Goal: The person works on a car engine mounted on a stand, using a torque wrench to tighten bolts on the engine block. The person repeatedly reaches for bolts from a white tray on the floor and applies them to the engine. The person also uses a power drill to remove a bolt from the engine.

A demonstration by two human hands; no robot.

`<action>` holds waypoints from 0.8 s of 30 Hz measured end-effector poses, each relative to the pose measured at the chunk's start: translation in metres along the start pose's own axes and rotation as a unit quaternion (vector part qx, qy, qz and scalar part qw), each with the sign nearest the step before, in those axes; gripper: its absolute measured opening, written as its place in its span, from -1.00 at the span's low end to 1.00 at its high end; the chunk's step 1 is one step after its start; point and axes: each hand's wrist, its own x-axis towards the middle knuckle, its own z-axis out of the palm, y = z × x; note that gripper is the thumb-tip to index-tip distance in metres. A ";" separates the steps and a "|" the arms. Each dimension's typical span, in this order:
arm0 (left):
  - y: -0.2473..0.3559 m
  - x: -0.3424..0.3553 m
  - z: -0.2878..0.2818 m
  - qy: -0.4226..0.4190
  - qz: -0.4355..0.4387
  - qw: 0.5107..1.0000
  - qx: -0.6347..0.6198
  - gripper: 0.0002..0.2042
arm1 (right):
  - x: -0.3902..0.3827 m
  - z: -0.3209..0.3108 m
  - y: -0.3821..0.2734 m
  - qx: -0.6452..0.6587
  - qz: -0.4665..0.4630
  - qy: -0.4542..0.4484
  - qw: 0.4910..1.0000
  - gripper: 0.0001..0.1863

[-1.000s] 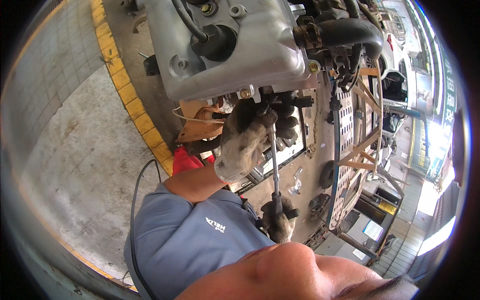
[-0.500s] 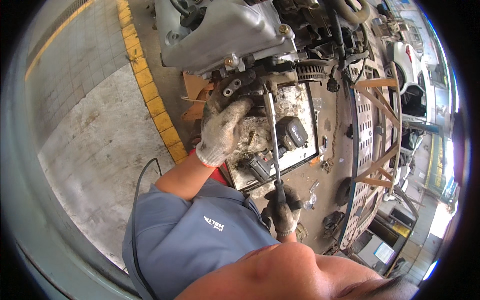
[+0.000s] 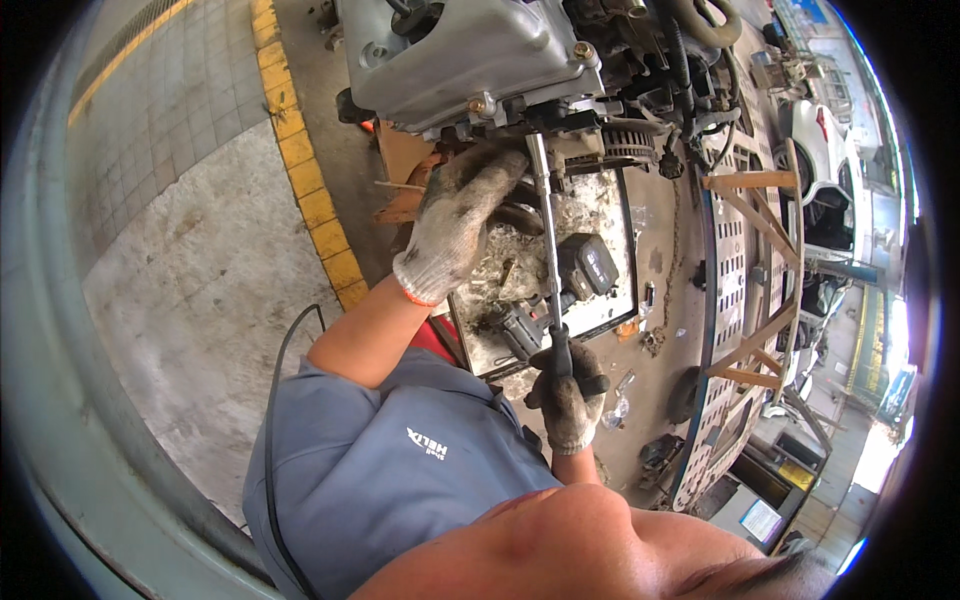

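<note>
Fingers (image 3: pixel 560 392) of the gloved right hand (image 3: pixel 572 402) are wrapped closed around the dark handle of a long metal wrench (image 3: pixel 551 240), and a dark stub pokes out beside that fist. What a reach on this tool: its shaft runs straight up from the grip, and the bright socket end sits right by the lower edge of the silver engine (image 3: pixel 455 60). Whether it is seated on anything, I can't make out from here.

Over to the left hand (image 3: pixel 450 222), gloved too, with an orange-edged cuff: it is up against the engine's underside, just left of the socket. Its fingers bend in among dark parts, so how far open they are and what they may grip, I cannot tell.

Look at the engine's edge: a brassy bolt (image 3: pixel 479 106) above the hands, another bolt (image 3: pixel 583 50) at the corner, and a toothed ring (image 3: pixel 628 146) off to the right. Below the wrench lies a grimy pale tray (image 3: pixel 607 212) bearing a black box-shaped piece (image 3: pixel 588 266) and a dark power tool (image 3: pixel 521 332). Farther right stands a perforated metal frame (image 3: pixel 728 290) with wooden braces (image 3: pixel 752 378).
</note>
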 end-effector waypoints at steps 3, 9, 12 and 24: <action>0.000 0.003 0.006 0.030 -0.041 0.996 -0.068 -0.37 | -0.001 0.005 -0.004 -0.018 -0.009 0.008 1.000 -0.38; -0.007 0.008 0.017 0.016 -0.197 0.931 -0.306 -0.58 | -0.009 0.017 -0.018 -0.069 0.007 0.043 0.997 -0.40; 0.002 0.014 0.012 0.029 -0.205 0.898 -0.387 -0.66 | -0.011 0.024 -0.014 -0.088 -0.030 0.072 0.993 -0.34; 0.006 0.012 0.019 0.018 -0.302 0.754 -0.583 -0.72 | -0.028 0.035 -0.043 -0.028 0.051 0.069 0.996 -0.11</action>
